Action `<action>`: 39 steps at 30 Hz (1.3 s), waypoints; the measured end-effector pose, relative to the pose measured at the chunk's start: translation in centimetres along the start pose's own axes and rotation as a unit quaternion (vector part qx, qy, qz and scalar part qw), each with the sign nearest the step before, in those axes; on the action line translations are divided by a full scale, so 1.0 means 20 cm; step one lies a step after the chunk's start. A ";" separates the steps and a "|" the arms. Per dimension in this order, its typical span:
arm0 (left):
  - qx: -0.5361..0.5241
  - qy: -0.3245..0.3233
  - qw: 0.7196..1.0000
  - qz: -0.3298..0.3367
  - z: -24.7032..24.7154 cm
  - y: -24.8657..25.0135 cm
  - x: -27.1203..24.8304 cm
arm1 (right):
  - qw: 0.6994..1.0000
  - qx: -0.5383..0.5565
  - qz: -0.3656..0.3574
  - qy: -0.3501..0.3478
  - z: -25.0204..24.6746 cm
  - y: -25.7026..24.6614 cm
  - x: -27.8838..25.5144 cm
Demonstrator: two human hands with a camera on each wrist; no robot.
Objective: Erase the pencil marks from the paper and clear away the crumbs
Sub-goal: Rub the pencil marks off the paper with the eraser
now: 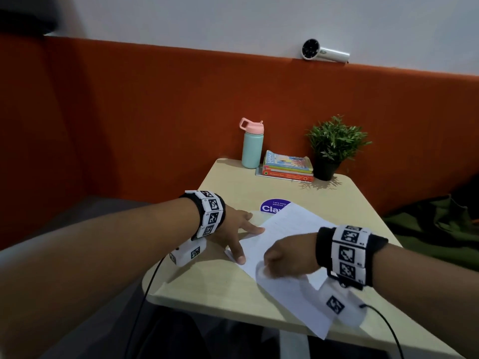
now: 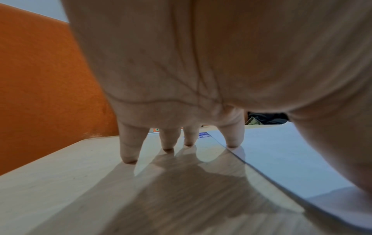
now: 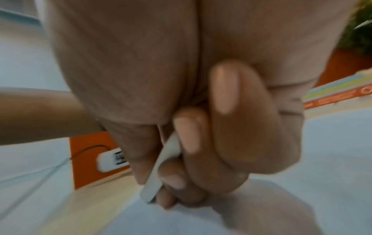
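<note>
A white sheet of paper (image 1: 290, 257) lies slantwise on the pale wooden table (image 1: 207, 288), its near corner past the front edge. My left hand (image 1: 233, 229) is spread flat with straight fingers; the forefinger (image 2: 232, 139) and thumb press the paper's left edge (image 2: 281, 159), the other fingertips rest on the table. My right hand (image 1: 282, 259) is curled over the middle of the sheet. In the right wrist view its fingers (image 3: 201, 143) and thumb pinch a flat white eraser (image 3: 159, 171) whose lower end touches the paper (image 3: 161, 222). Pencil marks and crumbs are too faint to make out.
At the table's far end stand a mint bottle with a pink lid (image 1: 252, 143), a stack of books (image 1: 287, 168) and a potted plant (image 1: 334, 149). A purple round sticker (image 1: 272, 206) shows beside the paper. An orange padded wall (image 1: 155, 112) runs behind.
</note>
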State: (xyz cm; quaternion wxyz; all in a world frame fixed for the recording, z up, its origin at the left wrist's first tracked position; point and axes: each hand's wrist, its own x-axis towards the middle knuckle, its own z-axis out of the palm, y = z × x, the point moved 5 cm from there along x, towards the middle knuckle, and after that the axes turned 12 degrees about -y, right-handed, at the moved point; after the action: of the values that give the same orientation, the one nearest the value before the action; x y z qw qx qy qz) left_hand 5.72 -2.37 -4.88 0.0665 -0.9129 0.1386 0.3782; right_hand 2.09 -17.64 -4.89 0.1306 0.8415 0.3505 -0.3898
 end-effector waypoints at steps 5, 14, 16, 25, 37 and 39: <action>0.003 -0.004 1.000 -0.004 -0.01 0.01 -0.02 | 0.993 0.019 0.083 0.083 -0.13 0.21 -0.02; 0.004 -0.010 1.000 0.002 -0.01 -0.01 0.02 | 0.992 0.037 0.094 0.080 -0.17 0.24 0.02; 0.001 -0.008 1.000 0.006 -0.01 -0.01 0.02 | 0.996 0.008 0.069 0.064 -0.12 0.15 0.03; 0.015 -0.013 1.000 0.006 -0.01 0.01 0.00 | 0.992 0.037 0.096 0.079 -0.18 0.25 0.05; 0.010 -0.009 1.000 0.011 -0.01 0.01 -0.02 | 0.998 -0.021 0.031 0.054 -0.13 0.06 0.07; 0.015 -0.009 1.000 0.010 -0.01 0.01 -0.02 | 1.000 -0.004 -0.001 0.024 -0.08 -0.01 0.06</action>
State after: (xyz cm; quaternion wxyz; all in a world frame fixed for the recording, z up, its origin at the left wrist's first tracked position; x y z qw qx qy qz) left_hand 5.41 -2.55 -4.42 0.0772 -0.9069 0.1531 0.3848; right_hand 3.37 -16.17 -4.75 0.1250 0.8499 0.3561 -0.3678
